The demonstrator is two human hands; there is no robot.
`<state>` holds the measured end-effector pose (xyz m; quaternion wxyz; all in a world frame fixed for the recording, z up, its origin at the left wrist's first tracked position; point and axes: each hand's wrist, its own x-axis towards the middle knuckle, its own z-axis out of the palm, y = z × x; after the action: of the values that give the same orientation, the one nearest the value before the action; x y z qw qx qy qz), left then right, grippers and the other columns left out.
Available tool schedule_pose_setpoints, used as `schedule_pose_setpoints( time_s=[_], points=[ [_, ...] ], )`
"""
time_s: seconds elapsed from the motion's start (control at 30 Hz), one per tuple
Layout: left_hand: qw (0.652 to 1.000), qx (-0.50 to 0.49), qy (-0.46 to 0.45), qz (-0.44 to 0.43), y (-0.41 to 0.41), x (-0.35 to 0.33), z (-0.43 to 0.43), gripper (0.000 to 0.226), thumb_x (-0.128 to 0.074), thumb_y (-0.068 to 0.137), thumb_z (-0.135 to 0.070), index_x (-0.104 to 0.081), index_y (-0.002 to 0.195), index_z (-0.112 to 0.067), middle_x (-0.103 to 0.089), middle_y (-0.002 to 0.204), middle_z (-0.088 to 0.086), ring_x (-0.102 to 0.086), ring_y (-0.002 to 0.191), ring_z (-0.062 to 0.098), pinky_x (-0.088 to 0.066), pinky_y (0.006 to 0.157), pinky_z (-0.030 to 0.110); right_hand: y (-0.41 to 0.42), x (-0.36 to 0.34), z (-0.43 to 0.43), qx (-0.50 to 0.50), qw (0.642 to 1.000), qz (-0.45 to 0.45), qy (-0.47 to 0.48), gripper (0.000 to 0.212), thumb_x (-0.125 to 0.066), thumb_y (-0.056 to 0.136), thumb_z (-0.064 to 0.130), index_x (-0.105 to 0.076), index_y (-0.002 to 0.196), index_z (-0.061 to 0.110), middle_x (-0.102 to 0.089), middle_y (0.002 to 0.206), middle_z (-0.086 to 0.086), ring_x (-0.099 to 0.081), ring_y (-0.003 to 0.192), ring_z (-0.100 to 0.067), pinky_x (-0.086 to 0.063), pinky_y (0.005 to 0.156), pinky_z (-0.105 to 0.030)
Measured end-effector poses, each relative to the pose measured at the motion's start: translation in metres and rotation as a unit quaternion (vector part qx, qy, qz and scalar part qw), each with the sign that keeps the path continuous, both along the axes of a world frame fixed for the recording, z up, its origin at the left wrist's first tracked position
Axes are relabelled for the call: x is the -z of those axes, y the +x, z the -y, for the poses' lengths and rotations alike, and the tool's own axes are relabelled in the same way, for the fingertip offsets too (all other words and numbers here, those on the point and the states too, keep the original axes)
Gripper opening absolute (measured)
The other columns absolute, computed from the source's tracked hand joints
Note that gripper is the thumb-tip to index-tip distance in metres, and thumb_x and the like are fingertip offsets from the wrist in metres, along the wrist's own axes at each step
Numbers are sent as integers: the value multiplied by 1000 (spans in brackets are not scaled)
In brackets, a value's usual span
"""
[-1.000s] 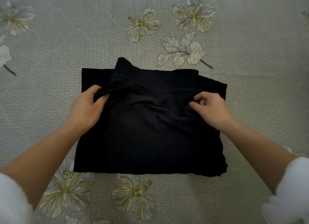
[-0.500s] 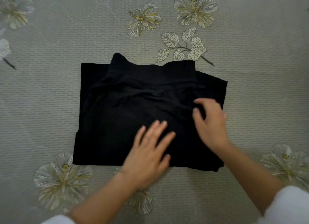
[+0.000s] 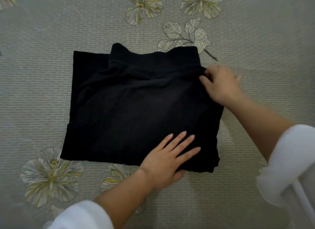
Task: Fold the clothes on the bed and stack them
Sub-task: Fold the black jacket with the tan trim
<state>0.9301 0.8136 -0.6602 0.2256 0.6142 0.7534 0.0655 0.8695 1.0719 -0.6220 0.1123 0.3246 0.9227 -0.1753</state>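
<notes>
A black garment (image 3: 136, 109) lies folded into a rough rectangle in the middle of the bed, with a wrinkled band along its far edge. My left hand (image 3: 168, 158) rests flat on its near right part, fingers spread, the thumb tucked under the near edge. My right hand (image 3: 221, 87) is at the garment's far right edge, fingers curled and pinching the black cloth there.
The bed cover (image 3: 42, 92) is grey-green, ribbed, and printed with pale flowers and leaves. It stretches around the garment on every side. White sleeves cover both forearms near the bottom and right of the view.
My left hand has slid right along the garment's near part toward the near right corner. My right hand has moved out to the far right edge and taken the cloth.
</notes>
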Motion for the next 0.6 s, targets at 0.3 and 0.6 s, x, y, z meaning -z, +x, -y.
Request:
schedule_pose_setpoints(
  time_s=[0.3, 0.6],
  points=[
    [985, -164, -32, 38, 38, -21, -32, 101, -60, 78, -46, 5, 151, -21, -6, 159, 16, 6, 145, 32, 2, 113, 50, 48, 7, -8, 381, 895, -187, -135, 51, -57, 83, 47, -52, 115, 8, -58, 102, -2, -56, 98, -20, -43, 85, -33],
    [970, -225, -90, -8, 65, -21, -58, 86, -60, 84, -49, -18, 148, -10, -36, 147, 24, -31, 136, 46, -28, 103, 65, 31, 0, 18, 348, 886, -77, -298, 95, -83, 36, 70, -61, 114, 20, -71, 102, 3, -69, 92, -16, -57, 81, -37]
  ],
)
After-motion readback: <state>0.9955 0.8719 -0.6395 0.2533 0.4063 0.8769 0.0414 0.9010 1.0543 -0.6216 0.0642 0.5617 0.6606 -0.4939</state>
